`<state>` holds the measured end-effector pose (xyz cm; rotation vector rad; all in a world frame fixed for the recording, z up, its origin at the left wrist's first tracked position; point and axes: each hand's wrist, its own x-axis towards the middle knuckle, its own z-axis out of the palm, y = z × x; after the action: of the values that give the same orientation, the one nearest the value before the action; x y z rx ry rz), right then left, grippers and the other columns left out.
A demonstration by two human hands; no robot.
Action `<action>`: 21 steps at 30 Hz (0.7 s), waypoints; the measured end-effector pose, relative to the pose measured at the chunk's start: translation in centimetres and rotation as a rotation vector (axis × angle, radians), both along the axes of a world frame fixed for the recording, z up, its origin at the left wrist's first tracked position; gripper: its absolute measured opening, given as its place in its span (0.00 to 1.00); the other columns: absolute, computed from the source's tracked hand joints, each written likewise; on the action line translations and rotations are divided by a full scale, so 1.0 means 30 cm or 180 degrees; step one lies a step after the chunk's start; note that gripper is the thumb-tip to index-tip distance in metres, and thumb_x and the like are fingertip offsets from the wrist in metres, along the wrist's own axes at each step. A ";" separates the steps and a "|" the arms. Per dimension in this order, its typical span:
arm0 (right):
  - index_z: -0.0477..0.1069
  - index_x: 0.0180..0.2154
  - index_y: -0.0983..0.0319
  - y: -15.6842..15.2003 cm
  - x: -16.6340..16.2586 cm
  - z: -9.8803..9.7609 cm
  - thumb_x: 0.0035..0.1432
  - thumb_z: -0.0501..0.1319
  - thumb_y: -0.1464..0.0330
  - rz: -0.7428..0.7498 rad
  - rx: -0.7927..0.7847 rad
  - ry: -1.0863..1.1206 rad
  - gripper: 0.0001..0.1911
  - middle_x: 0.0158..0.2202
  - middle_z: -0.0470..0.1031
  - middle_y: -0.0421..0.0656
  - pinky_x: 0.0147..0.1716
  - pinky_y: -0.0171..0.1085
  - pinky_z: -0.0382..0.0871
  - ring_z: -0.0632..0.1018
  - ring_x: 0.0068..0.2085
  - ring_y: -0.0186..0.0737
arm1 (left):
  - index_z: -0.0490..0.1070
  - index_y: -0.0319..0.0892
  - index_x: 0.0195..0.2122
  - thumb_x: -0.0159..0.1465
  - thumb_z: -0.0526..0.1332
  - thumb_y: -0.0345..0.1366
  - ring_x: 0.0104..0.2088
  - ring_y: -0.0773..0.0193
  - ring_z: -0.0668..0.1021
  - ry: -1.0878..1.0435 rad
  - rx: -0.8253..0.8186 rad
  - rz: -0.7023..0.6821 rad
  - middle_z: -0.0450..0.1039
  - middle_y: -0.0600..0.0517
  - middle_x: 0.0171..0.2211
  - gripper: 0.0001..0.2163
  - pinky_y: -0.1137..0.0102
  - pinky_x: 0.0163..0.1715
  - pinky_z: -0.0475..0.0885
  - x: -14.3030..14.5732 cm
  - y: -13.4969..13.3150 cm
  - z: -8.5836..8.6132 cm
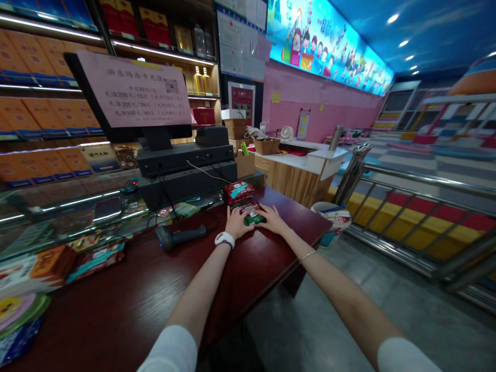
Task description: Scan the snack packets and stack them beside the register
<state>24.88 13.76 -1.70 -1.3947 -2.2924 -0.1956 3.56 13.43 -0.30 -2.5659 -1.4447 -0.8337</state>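
Note:
A red and green snack packet (253, 219) lies on the dark red wooden counter (163, 294). My left hand (237, 223), with a white watch at its wrist, holds the packet's left side. On the opposite side my right hand (272, 219) grips it, a thin bracelet on that wrist. The fingers of both hands rest over the packet and the thumbs come close together at its near edge. Right behind it is another red snack packet (238, 192), touching or nearly touching it. A black barcode scanner (180, 236) lies to the left of my left hand.
A monitor covered by a pink price sheet (135, 93) stands behind the counter. At the left are more snack packs (98, 258) and an orange box (52, 266). A bin (331, 222) and a metal railing (418, 222) are to the right.

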 end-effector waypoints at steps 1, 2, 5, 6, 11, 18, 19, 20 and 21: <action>0.68 0.58 0.52 0.006 0.002 -0.005 0.58 0.65 0.59 -0.0018 -0.0037 0.0024 0.26 0.66 0.62 0.53 0.60 0.66 0.54 0.65 0.65 0.52 | 0.73 0.46 0.51 0.56 0.65 0.52 0.59 0.49 0.69 0.0006 -0.0023 0.0002 0.71 0.44 0.52 0.24 0.43 0.67 0.43 0.003 0.005 -0.001; 0.68 0.58 0.52 0.010 0.004 -0.010 0.58 0.64 0.58 -0.0036 -0.0069 0.0047 0.26 0.66 0.61 0.53 0.60 0.66 0.54 0.65 0.65 0.52 | 0.73 0.47 0.50 0.57 0.65 0.53 0.58 0.49 0.69 0.0009 -0.0034 0.0005 0.71 0.44 0.52 0.24 0.43 0.67 0.43 0.005 0.009 -0.001; 0.67 0.59 0.52 0.015 0.004 -0.024 0.59 0.64 0.57 -0.0118 -0.0072 0.0120 0.26 0.67 0.60 0.52 0.61 0.65 0.54 0.63 0.66 0.51 | 0.73 0.48 0.51 0.57 0.64 0.53 0.57 0.50 0.70 0.0012 -0.0028 0.0044 0.72 0.46 0.50 0.23 0.44 0.67 0.43 0.010 0.018 -0.002; 0.67 0.59 0.52 0.014 0.003 -0.026 0.59 0.63 0.58 -0.0147 -0.0036 0.0149 0.26 0.67 0.60 0.52 0.61 0.64 0.55 0.63 0.66 0.51 | 0.72 0.47 0.51 0.58 0.63 0.53 0.57 0.51 0.71 0.0009 -0.0024 0.0069 0.72 0.46 0.50 0.23 0.44 0.67 0.43 0.011 0.021 -0.002; 0.71 0.54 0.56 -0.010 -0.003 -0.014 0.61 0.61 0.64 -0.0091 0.0310 0.0199 0.19 0.60 0.67 0.51 0.62 0.61 0.55 0.68 0.62 0.48 | 0.72 0.46 0.52 0.59 0.63 0.51 0.60 0.46 0.69 -0.0008 -0.0047 0.0191 0.70 0.43 0.55 0.22 0.43 0.66 0.47 0.024 0.023 -0.002; 0.72 0.45 0.62 -0.035 -0.006 0.012 0.60 0.59 0.73 0.0033 0.0632 0.0084 0.11 0.45 0.74 0.48 0.63 0.53 0.58 0.76 0.50 0.43 | 0.67 0.45 0.55 0.60 0.61 0.38 0.61 0.47 0.67 0.0154 0.0223 0.0064 0.69 0.42 0.56 0.21 0.44 0.67 0.49 0.034 -0.076 0.026; 0.72 0.44 0.62 -0.036 -0.007 0.013 0.60 0.59 0.73 0.0037 0.0664 0.0051 0.10 0.44 0.74 0.47 0.63 0.52 0.59 0.76 0.49 0.42 | 0.68 0.45 0.53 0.60 0.61 0.35 0.60 0.48 0.68 0.0183 0.0261 0.0011 0.70 0.43 0.54 0.19 0.45 0.67 0.48 0.033 -0.096 0.029; 0.72 0.44 0.61 -0.037 -0.008 0.013 0.60 0.58 0.73 0.0037 0.0692 0.0009 0.10 0.43 0.74 0.47 0.63 0.52 0.59 0.76 0.48 0.42 | 0.69 0.45 0.51 0.60 0.60 0.34 0.59 0.49 0.69 0.0205 0.0273 -0.0053 0.71 0.44 0.52 0.17 0.46 0.68 0.48 0.031 -0.115 0.031; 0.73 0.43 0.61 -0.038 -0.009 0.013 0.61 0.58 0.73 0.0030 0.0716 -0.0036 0.09 0.42 0.74 0.46 0.63 0.52 0.58 0.76 0.47 0.42 | 0.70 0.45 0.50 0.60 0.59 0.32 0.57 0.50 0.70 0.0202 0.0263 -0.0072 0.71 0.44 0.51 0.16 0.47 0.68 0.48 0.030 -0.133 0.031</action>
<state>24.60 12.64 -1.30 -1.2709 -2.2070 -0.4448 4.45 9.45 0.62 -2.5282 -1.3374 -0.7898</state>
